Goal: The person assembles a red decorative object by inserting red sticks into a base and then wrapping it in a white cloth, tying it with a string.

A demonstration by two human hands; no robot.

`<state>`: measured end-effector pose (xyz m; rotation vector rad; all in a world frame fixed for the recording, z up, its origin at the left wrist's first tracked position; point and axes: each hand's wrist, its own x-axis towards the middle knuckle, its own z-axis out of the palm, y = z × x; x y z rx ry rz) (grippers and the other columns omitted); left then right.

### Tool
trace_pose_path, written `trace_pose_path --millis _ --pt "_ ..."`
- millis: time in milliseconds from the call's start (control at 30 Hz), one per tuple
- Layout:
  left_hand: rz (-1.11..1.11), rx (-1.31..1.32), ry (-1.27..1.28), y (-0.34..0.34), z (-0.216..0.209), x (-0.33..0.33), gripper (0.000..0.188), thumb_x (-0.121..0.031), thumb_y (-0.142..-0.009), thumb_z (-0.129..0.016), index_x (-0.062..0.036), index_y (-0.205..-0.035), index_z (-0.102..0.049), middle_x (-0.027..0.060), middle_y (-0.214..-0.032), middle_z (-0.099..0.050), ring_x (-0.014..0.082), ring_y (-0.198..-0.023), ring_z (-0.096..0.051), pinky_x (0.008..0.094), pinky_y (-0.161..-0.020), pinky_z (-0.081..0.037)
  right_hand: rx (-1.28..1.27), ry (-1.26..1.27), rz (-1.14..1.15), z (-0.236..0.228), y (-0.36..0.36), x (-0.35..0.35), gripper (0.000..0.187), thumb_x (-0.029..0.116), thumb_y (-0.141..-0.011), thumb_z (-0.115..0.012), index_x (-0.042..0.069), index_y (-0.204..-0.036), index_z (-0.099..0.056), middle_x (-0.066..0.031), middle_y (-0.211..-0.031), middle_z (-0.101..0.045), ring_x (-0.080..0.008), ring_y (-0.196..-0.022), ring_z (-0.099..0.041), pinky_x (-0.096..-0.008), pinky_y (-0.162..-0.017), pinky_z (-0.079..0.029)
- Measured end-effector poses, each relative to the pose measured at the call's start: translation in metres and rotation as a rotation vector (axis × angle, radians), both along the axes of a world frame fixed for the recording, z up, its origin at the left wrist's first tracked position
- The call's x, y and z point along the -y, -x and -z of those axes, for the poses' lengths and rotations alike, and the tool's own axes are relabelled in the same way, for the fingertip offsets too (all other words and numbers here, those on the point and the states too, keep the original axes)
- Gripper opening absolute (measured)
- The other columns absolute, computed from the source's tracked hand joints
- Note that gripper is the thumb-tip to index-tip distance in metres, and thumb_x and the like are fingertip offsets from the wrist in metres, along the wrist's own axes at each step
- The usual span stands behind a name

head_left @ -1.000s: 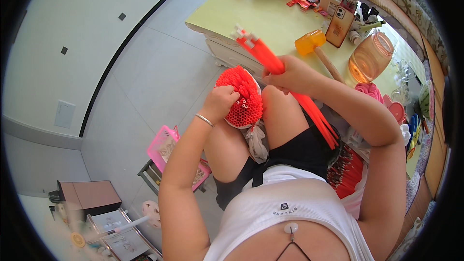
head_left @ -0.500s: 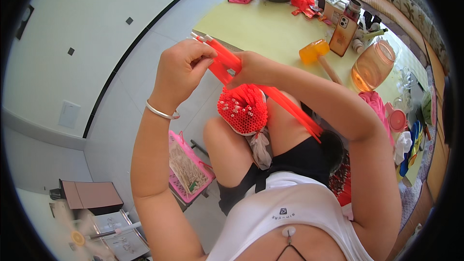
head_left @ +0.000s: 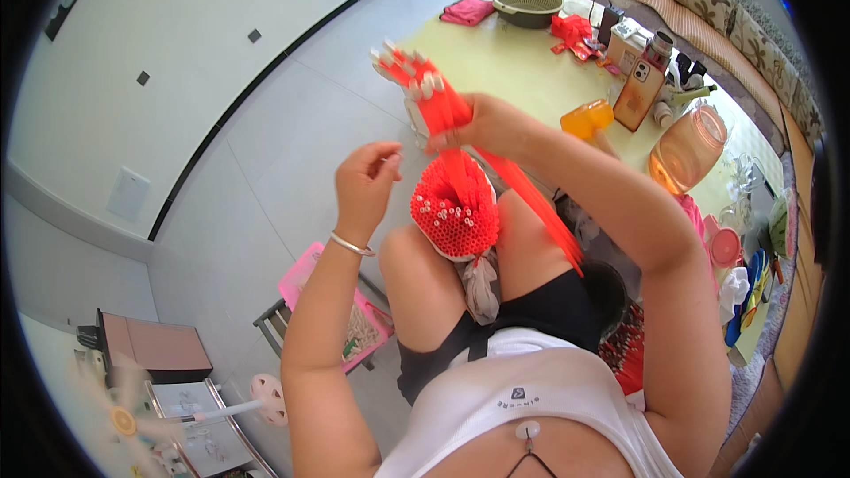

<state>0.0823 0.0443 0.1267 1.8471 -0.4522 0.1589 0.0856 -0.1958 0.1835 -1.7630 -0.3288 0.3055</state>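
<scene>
My right hand (head_left: 462, 122) is closed round several long red plastic tubes (head_left: 540, 208) with white pieces in their upper ends. These ends fan out beyond my fingers, and the tails hang down over my thigh. My left hand (head_left: 365, 179), a silver bangle at its wrist, is apart from the tubes with fingers curled; anything in them is too small to make out. Between my knees stands a tight bundle of red tubes (head_left: 456, 221), some white-tipped. A pink basket (head_left: 305, 267) of pale short sticks is beside my left knee, partly hidden by my left forearm.
A pale yellow-green table (head_left: 496, 62) at the right carries a green colander (head_left: 527, 4), a phone (head_left: 636, 97), an orange mallet (head_left: 587, 118) and a large jar of liquid (head_left: 689, 150). A fan (head_left: 124, 420) is at lower left. A dark stool (head_left: 270, 323) supports the basket.
My left hand has come away from the tube ends and moved downward. My right hand still grips the tubes, whose white-tipped ends now stand up and spread apart.
</scene>
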Motion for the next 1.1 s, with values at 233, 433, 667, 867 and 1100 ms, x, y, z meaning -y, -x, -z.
trace_pose_path --millis 233,433,667,867,1100 --pt "0.220 0.155 -0.435 0.020 0.083 0.040 0.018 -0.003 -0.076 -0.067 -0.0018 -0.093 -0.069 0.0122 -0.085 -0.066 0.0265 -0.075 -0.064 0.0371 -0.070 -0.052 0.110 -0.201 -0.058 -0.056 0.022 0.018 0.023 0.012 -0.085 -0.074 0.002 -0.101 -0.062 -0.0073 -0.094 -0.069 -0.0146 -0.089 -0.066 -0.0311 -0.087 -0.050" --pt "0.272 0.421 -0.639 0.019 0.102 0.057 0.011 -0.005 -0.078 -0.062 -0.0046 -0.087 -0.068 0.0143 -0.084 -0.065 0.0363 -0.081 -0.062 0.0469 -0.072 -0.051 0.143 -0.162 -0.026 -0.062 0.026 0.020 0.018 0.007 -0.080 -0.074 0.002 -0.094 -0.063 -0.0042 -0.087 -0.065 -0.0132 -0.084 -0.063 -0.0287 -0.083 -0.049" --pt "0.228 0.478 -0.992 0.013 0.095 0.055 0.011 -0.011 -0.083 -0.054 -0.0080 -0.079 -0.063 0.0117 -0.080 -0.063 0.0318 -0.083 -0.063 0.0441 -0.071 -0.052 0.091 -0.084 -0.010 -0.044 0.027 0.021 0.015 0.005 -0.078 -0.075 0.004 -0.088 -0.064 -0.0029 -0.084 -0.064 -0.0123 -0.082 -0.061 -0.0297 -0.082 -0.048" --pt "0.010 0.533 -0.776 0.007 0.052 0.030 0.005 -0.009 -0.081 -0.067 -0.0061 -0.084 -0.069 0.0104 -0.078 -0.067 0.0281 -0.070 -0.065 0.0397 -0.063 -0.052 0.049 -0.060 -0.006 -0.030 0.022 0.019 0.014 0.002 -0.077 -0.075 0.004 -0.087 -0.065 -0.0030 -0.086 -0.066 -0.0122 -0.082 -0.061 -0.0286 -0.080 -0.048" --pt "0.064 0.276 0.016 0.034 -0.131 0.032 0.009 0.005 -0.088 -0.064 0.0045 -0.097 -0.067 0.0073 -0.085 -0.067 0.0119 -0.065 -0.066 0.0232 -0.060 -0.055 0.028 -0.087 -0.115 -0.024 0.019 0.004 0.035 0.003 -0.080 -0.074 0.000 -0.114 -0.065 -0.0092 -0.109 -0.071 -0.0153 -0.102 -0.065 -0.0317 -0.093 -0.050"
